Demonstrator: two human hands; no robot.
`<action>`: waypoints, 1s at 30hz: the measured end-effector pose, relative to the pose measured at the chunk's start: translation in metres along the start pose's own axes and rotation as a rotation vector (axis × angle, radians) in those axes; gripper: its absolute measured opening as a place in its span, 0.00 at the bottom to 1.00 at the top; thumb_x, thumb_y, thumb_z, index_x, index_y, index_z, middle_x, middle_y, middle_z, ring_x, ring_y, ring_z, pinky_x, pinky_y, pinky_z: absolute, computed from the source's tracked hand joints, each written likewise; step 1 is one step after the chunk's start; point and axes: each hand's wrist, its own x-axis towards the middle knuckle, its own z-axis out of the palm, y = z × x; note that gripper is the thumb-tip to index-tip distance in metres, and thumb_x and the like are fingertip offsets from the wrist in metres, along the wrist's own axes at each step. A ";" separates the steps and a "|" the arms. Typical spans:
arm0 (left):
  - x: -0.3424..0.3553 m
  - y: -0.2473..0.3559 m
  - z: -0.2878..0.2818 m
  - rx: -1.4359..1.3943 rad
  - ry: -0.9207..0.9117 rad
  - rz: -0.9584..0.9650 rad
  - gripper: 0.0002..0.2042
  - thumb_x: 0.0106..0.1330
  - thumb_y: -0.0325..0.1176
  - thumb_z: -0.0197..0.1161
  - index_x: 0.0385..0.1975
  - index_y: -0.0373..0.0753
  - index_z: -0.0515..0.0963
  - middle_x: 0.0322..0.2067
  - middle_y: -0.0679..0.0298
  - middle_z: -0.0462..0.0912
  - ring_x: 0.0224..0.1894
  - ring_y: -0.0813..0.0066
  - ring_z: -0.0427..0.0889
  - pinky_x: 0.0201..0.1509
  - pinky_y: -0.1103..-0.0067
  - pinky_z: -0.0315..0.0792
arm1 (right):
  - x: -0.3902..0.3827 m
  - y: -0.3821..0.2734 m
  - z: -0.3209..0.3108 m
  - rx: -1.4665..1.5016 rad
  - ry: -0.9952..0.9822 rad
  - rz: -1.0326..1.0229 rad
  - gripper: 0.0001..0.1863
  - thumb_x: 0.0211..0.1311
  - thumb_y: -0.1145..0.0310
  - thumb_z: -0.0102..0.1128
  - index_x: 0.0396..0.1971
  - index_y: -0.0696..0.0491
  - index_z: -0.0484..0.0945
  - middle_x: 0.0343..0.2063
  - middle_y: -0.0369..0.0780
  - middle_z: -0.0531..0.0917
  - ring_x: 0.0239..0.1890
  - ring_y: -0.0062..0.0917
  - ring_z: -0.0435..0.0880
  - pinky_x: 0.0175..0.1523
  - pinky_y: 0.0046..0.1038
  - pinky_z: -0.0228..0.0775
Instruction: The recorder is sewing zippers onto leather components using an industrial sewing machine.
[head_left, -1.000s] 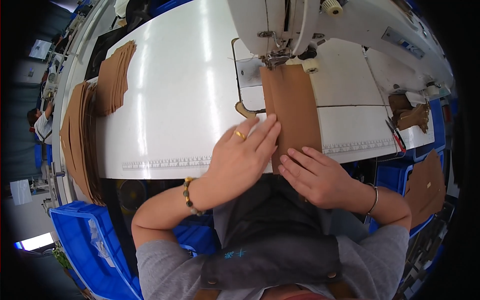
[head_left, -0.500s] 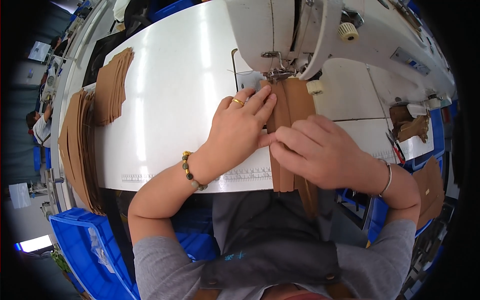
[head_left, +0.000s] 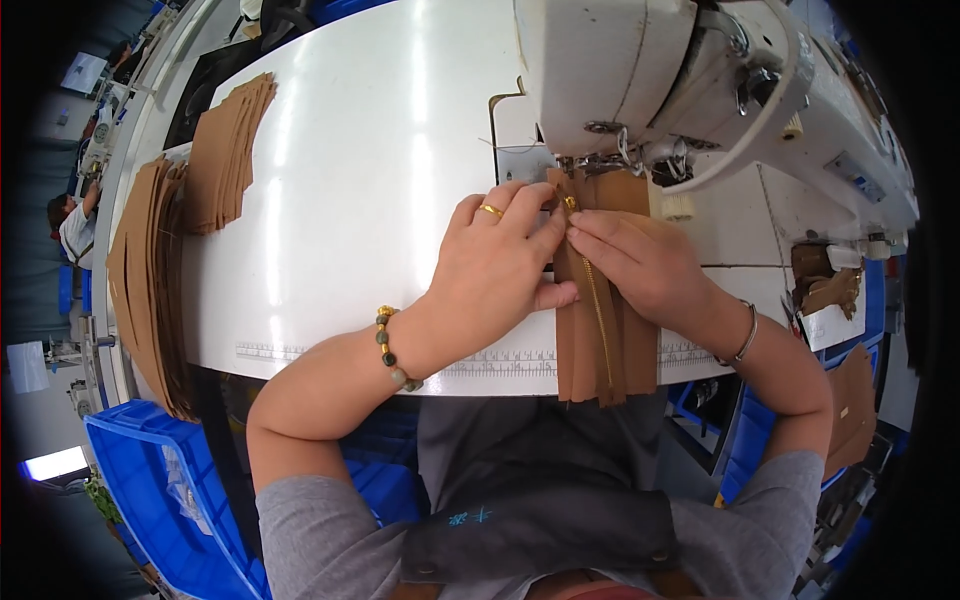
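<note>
A brown fabric piece (head_left: 637, 345) lies under the sewing machine's presser foot (head_left: 592, 162) and runs toward me to the table's front edge. Along it lies a brown zipper (head_left: 598, 325) with gold teeth, its gold slider (head_left: 570, 203) close to the foot. My left hand (head_left: 500, 250) has its bent fingers on the fabric's left side beside the slider, with the thumb lower down on the fabric. Pinched together, the fingertips of my right hand (head_left: 640, 262) hold the zipper's right edge just below the slider. The fabric's far end is hidden beneath the machine.
Stacks of brown fabric pieces (head_left: 150, 290) lie on the white table (head_left: 340, 190) at the left. A blue bin (head_left: 170, 500) stands below them. Brown scraps (head_left: 828, 285) sit at the right. A printed ruler (head_left: 500, 368) runs along the front edge.
The zipper now lies laid over the fabric with its gold teeth showing. My right hand has moved up toward the presser foot. The view has shifted, moving the machine rightward in the picture.
</note>
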 end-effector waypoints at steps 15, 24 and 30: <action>-0.003 0.008 -0.003 0.121 -0.088 -0.016 0.38 0.50 0.44 0.79 0.63 0.39 0.75 0.68 0.65 0.77 0.65 0.61 0.76 0.71 0.57 0.66 | -0.005 0.001 0.008 -0.065 -0.046 0.136 0.16 0.58 0.71 0.64 0.46 0.59 0.84 0.52 0.44 0.86 0.42 0.31 0.90 0.43 0.31 0.83; -0.002 0.010 -0.006 0.131 -0.115 -0.029 0.38 0.50 0.43 0.79 0.63 0.39 0.75 0.68 0.66 0.77 0.64 0.62 0.76 0.74 0.53 0.64 | -0.006 0.003 0.007 -0.009 -0.016 0.051 0.15 0.58 0.70 0.65 0.45 0.58 0.84 0.51 0.43 0.86 0.43 0.32 0.91 0.44 0.31 0.83; -0.002 0.009 -0.004 0.140 -0.097 -0.020 0.38 0.51 0.44 0.78 0.63 0.39 0.75 0.68 0.65 0.76 0.66 0.59 0.75 0.74 0.53 0.64 | -0.007 -0.002 0.006 -0.040 -0.054 0.183 0.17 0.56 0.69 0.66 0.46 0.57 0.84 0.50 0.40 0.87 0.33 0.27 0.88 0.38 0.29 0.79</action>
